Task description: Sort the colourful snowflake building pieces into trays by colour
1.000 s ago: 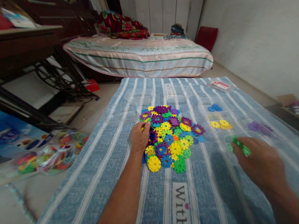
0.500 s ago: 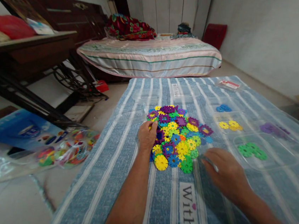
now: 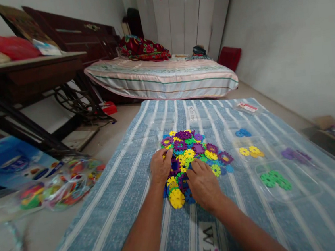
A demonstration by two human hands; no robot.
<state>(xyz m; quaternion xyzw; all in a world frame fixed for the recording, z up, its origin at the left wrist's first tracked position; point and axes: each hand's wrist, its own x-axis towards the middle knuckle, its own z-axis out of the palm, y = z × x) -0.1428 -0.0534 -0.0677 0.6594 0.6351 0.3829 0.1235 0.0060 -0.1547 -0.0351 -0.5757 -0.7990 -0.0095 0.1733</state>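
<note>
A heap of plastic snowflake building discs [image 3: 189, 154] lies in the middle of the cloth, mixing yellow, purple, blue and green pieces, some round and some square. At its left edge rests my left hand [image 3: 161, 165], thumb and finger pinched together; what they hold, if anything, is hidden. My right hand [image 3: 204, 183] reaches over the heap's near right part with its fingers curled closed. A bit of blue shows at those fingertips, but its shape is covered. A large yellow disc [image 3: 177, 198] sits in front, between the two wrists.
Clear trays on the right hold blue discs [image 3: 243, 132], yellow discs [image 3: 249, 151], purple discs [image 3: 295, 154] and green discs [image 3: 275, 181]. Behind the heap stands another clear tray [image 3: 161, 120]. A red-and-white packet [image 3: 248, 107] lies at the far right. Bagged toys [image 3: 72, 185] are on the left.
My right hand has moved left from beside the green tray onto the heap, covering its near right part. My left hand stays at the heap's left edge. The view has tilted up slightly.
</note>
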